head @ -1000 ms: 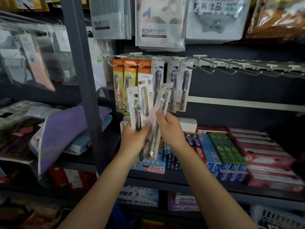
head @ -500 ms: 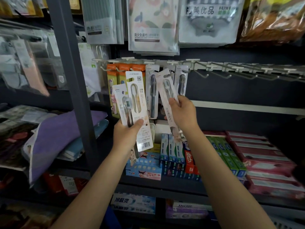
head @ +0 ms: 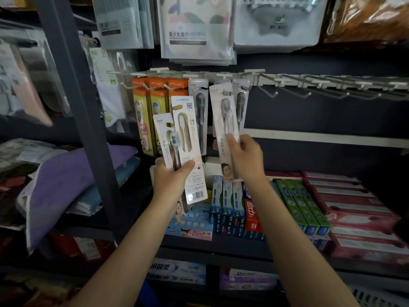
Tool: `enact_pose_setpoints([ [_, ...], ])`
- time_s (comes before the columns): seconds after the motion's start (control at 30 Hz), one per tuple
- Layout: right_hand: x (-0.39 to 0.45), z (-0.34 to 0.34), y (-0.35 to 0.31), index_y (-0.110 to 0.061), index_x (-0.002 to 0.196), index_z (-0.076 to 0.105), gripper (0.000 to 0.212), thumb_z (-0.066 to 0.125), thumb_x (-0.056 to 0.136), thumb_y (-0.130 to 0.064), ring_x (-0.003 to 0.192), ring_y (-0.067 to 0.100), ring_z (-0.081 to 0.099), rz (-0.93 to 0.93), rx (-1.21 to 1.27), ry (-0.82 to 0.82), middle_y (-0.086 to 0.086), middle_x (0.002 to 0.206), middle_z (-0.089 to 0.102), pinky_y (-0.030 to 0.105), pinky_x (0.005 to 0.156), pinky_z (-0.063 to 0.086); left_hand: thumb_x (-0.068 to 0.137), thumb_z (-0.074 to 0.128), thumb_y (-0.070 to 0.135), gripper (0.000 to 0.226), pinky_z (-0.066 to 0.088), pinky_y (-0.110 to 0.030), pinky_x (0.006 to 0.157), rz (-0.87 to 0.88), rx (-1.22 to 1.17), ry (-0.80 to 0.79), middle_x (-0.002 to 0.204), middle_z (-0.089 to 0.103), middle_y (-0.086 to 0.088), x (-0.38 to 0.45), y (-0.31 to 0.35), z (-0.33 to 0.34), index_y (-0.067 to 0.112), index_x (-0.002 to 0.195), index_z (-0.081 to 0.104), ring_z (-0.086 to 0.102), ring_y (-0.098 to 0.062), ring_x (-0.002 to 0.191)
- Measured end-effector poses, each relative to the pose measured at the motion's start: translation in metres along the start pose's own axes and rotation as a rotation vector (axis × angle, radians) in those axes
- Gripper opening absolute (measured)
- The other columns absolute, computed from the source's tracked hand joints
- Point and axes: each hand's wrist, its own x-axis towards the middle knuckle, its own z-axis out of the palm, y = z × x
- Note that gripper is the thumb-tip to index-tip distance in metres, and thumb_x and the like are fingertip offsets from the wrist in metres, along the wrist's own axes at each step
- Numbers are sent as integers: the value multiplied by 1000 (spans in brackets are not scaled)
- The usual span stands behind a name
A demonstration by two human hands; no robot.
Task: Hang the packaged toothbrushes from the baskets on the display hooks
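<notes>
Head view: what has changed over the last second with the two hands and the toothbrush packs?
The right hand drew one clear-fronted white toothbrush pack out of the bunch and lifted it up and rightward, its top now at the white hook rail; not visibly hooked yet. The left hand keeps its grip on the remaining white packs, raised slightly. The orange packs and grey-brush packs hang unchanged.

Hung toothbrushes (head: 200,111) on hooks (head: 287,90) – toothpaste boxes (head: 294,202) below, towels (head: 66,180) left

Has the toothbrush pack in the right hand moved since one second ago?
Yes. The toothbrush pack in the right hand has gone up and to the right, away from the left hand, and its top now reaches the hook rail.
</notes>
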Motion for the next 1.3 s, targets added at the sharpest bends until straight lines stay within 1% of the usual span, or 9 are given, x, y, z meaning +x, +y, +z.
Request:
enact_pose_setpoints([
  [0.07,-14,6,16,-3,83,54,38,60,100,-37,52,7,48,36,31,-85,2,66,53,15,49,42,90,71,5,26,57,-35,87,-3,-9,-1,113,72,-1,1,-5,1,30,98,68,70,-15,103],
  [0.13,-27,14,31,-8,88,58,31,61,99,-37,68,14,66,84,51,-139,3,77,68,31,64,58,91,69,2,29,57,-32,84,-12,-22,4,111,72,1,1,-9,0,31,97,68,69,-13,101],
  [0.27,-28,26,46,-16,95,64,27,60,98,-43,86,29,72,186,103,-122,9,91,73,55,76,60,92,68,1,30,54,-24,75,-38,-52,12,104,72,7,1,-15,2,30,98,67,69,-7,95],
  [0.67,38,50,48,-6,87,58,33,58,102,-36,68,21,65,378,286,-43,10,82,62,25,57,59,92,68,0,34,51,-22,70,-44,-34,15,92,66,15,5,-20,11,33,89,59,64,-2,84],
  [0.77,37,51,60,-1,118,60,52,61,97,-49,71,22,73,499,305,-102,14,104,69,34,69,64,91,70,2,33,52,-23,72,-61,-27,9,93,70,15,4,-20,7,34,90,62,67,-4,87],
  [0.87,19,42,65,-4,133,50,60,63,95,-48,63,12,74,549,244,-135,10,119,61,22,56,57,90,72,4,29,56,-28,77,-95,-19,-5,95,75,12,3,-24,1,32,94,68,72,-7,90],
  [1.1,-41,15,28,-13,101,65,29,71,92,-40,84,18,73,202,179,-561,7,97,75,36,75,58,84,79,5,27,61,-31,69,-108,-79,-29,94,79,2,-1,-16,1,22,104,72,76,-16,86],
  [1.2,-50,9,26,-6,97,66,29,77,88,-31,85,23,68,148,107,-564,16,98,72,46,81,57,83,81,8,26,62,-38,75,-95,-70,-61,95,79,0,-2,-11,4,20,105,74,76,-20,89],
  [1.3,-59,5,26,4,88,55,25,69,94,-16,82,22,61,85,170,-483,28,96,63,39,76,51,82,83,16,26,58,-42,90,-60,2,-110,99,79,3,-6,-8,5,23,105,75,74,-17,97],
])
